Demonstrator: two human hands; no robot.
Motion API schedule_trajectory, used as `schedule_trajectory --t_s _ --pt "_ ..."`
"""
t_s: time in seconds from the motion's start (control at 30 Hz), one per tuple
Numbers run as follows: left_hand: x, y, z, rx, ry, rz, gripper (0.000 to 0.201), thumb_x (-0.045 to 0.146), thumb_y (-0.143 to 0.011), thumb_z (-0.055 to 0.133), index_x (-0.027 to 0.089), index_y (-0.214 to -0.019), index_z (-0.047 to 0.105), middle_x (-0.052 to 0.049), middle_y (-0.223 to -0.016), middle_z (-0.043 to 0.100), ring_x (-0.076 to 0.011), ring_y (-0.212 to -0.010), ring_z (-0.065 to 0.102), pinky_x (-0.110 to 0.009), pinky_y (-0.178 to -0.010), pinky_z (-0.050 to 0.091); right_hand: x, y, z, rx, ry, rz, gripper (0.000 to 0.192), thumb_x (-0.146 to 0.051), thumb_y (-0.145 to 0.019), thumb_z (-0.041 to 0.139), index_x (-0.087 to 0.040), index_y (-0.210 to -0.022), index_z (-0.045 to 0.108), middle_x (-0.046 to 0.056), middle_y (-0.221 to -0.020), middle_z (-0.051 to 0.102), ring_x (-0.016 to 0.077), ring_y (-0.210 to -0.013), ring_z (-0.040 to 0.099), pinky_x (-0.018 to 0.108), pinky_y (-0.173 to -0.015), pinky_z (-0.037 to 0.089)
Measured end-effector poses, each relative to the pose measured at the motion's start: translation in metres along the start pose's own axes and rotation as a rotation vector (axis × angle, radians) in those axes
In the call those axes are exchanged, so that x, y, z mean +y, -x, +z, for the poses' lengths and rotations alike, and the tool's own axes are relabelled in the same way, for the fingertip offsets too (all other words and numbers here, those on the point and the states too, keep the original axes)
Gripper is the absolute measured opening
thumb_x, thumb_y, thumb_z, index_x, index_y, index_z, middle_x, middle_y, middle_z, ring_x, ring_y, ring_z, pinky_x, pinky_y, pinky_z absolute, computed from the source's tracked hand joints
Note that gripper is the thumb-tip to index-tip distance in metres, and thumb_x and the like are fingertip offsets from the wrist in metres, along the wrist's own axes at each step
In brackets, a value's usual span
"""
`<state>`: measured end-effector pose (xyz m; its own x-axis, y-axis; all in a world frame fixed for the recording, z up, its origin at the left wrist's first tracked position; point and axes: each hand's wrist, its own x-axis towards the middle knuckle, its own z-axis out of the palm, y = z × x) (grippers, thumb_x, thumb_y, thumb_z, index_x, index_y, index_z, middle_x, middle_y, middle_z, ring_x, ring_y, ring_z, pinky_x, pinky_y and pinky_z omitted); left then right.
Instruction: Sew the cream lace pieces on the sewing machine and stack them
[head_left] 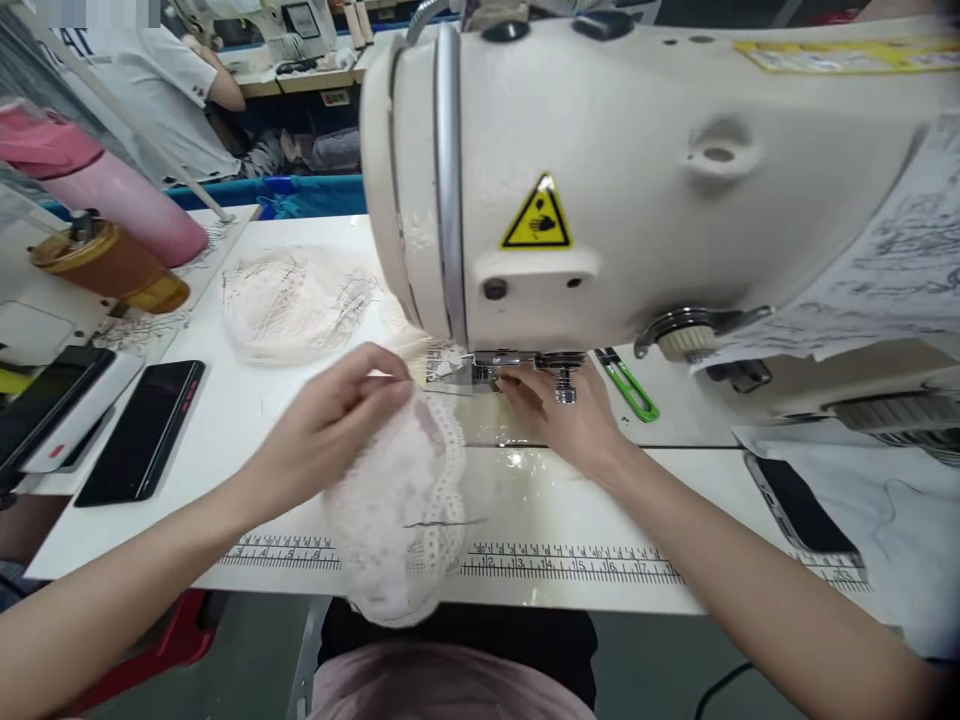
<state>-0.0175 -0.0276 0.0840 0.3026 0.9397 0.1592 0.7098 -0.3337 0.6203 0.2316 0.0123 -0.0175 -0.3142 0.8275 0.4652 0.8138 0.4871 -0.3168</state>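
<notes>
A white lace piece (397, 510) with a scalloped edge hangs from my left hand (352, 410), whose thumb and fingers pinch its top. The lower end of the lace drops past the table's front edge, and a dark thread lies across it. My right hand (562, 405) is at the needle area of a cream sewing machine (585, 200), just behind the presser parts (487, 370). Its fingers are bent close to the metal foot; the machine partly covers them, and I cannot see whether they hold anything.
Green thread snips (630, 385) lie behind my right hand. More pale lace (292, 305) rests at the back left. Phones (142, 430) (802, 500) lie left and right. A pink bottle (120, 190) and amber cup (112, 265) stand left. Another person (142, 90) sits beyond.
</notes>
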Motion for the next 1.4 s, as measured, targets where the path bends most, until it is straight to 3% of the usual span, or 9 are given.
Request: schedule_trajectory --t_s 0.07,0.13,0.2,0.27,0.33,0.53,0.77,1.17,1.4 --pt "-0.004 -0.016 0.02 -0.133 -0.05 0.035 0.017 0.036 -0.099 0.045 0.022 -0.097 0.055 0.004 -0.063 0.063 -0.0089 -0.042 0.049 -0.021 -0.038 0.036 0.0 -0.001 -0.001 -0.005 0.053 0.001 0.039 -0.035 -0.098 0.04 -0.021 -0.081 0.072 0.004 -0.064 0.065 0.0195 -0.061 0.056 0.041 -0.077 0.045" --pt "-0.01 -0.025 0.035 -0.048 -0.268 0.146 0.016 0.032 -0.098 0.047 0.02 -0.1 0.057 -0.001 -0.078 0.069 -0.0139 -0.058 0.061 -0.024 -0.047 0.046 0.0 -0.001 -0.004 -0.002 0.084 -0.001 0.036 -0.032 -0.096 0.042 -0.02 -0.081 0.072 0.005 -0.062 0.064 0.0214 -0.064 0.056 0.041 -0.076 0.045" --pt "-0.014 -0.025 0.047 0.052 -0.461 0.344 0.017 0.027 -0.097 0.048 0.017 -0.101 0.061 -0.007 -0.093 0.072 -0.0191 -0.079 0.068 -0.03 -0.063 0.055 -0.001 -0.001 -0.008 0.001 0.092 -0.014 0.032 -0.027 -0.094 0.042 -0.019 -0.089 0.073 0.006 -0.067 0.065 0.022 -0.068 0.057 0.04 -0.075 0.045" --pt "-0.014 -0.017 0.057 0.045 -0.544 0.53 0.021 0.024 -0.097 0.048 0.015 -0.107 0.064 -0.01 -0.107 0.072 -0.0223 -0.098 0.068 -0.035 -0.08 0.058 -0.004 0.001 -0.012 -0.023 0.08 -0.038 0.031 -0.023 -0.094 0.042 -0.021 -0.1 0.072 0.005 -0.073 0.067 0.0206 -0.07 0.058 0.037 -0.074 0.044" --pt "-0.014 -0.009 0.066 0.003 -0.575 0.605 0.028 0.024 -0.097 0.049 0.012 -0.118 0.063 -0.012 -0.119 0.068 -0.0256 -0.111 0.064 -0.038 -0.088 0.058 -0.008 0.002 -0.014 -0.067 0.064 -0.058 0.033 -0.02 -0.094 0.041 -0.026 -0.109 0.07 0.003 -0.08 0.069 0.0189 -0.075 0.06 0.034 -0.073 0.043" --pt "-0.021 -0.01 0.083 0.039 -0.622 0.614 0.042 0.028 -0.096 0.051 0.002 -0.129 0.056 -0.018 -0.13 0.061 -0.0308 -0.12 0.059 -0.042 -0.094 0.056 -0.017 0.0 -0.013 -0.15 0.078 -0.095 0.032 -0.023 -0.097 0.042 -0.033 -0.115 0.067 0.003 -0.104 0.07 0.0187 -0.097 0.061 0.032 -0.079 0.044" --pt "-0.027 -0.018 0.08 0.024 -0.541 0.588 0.041 0.03 -0.097 0.05 0.007 -0.13 0.056 -0.016 -0.131 0.061 -0.029 -0.122 0.059 -0.04 -0.097 0.055 -0.017 0.0 -0.015 -0.18 0.03 -0.08 0.027 -0.029 -0.097 0.045 -0.031 -0.113 0.068 0.004 -0.096 0.07 0.0194 -0.094 0.063 0.035 -0.085 0.048" --pt "-0.032 -0.018 0.082 0.013 -0.531 0.563 0.038 0.031 -0.098 0.048 0.009 -0.127 0.059 -0.014 -0.132 0.06 -0.0282 -0.123 0.057 -0.041 -0.099 0.053 -0.015 -0.002 -0.011 -0.17 0.081 -0.161 0.033 -0.013 -0.092 0.044 -0.025 -0.11 0.068 0.005 -0.096 0.07 0.0196 -0.098 0.064 0.034 -0.085 0.047" --pt "-0.031 -0.019 0.081 0.014 -0.542 0.561 0.038 0.032 -0.098 0.048 0.01 -0.128 0.059 -0.013 -0.132 0.061 -0.0277 -0.124 0.057 -0.04 -0.097 0.055 -0.016 0.003 -0.012 -0.164 0.134 -0.131 0.035 -0.018 -0.095 0.043 -0.03 -0.118 0.066 0.004 -0.09 0.069 0.0179 -0.084 0.063 0.035 -0.082 0.047"
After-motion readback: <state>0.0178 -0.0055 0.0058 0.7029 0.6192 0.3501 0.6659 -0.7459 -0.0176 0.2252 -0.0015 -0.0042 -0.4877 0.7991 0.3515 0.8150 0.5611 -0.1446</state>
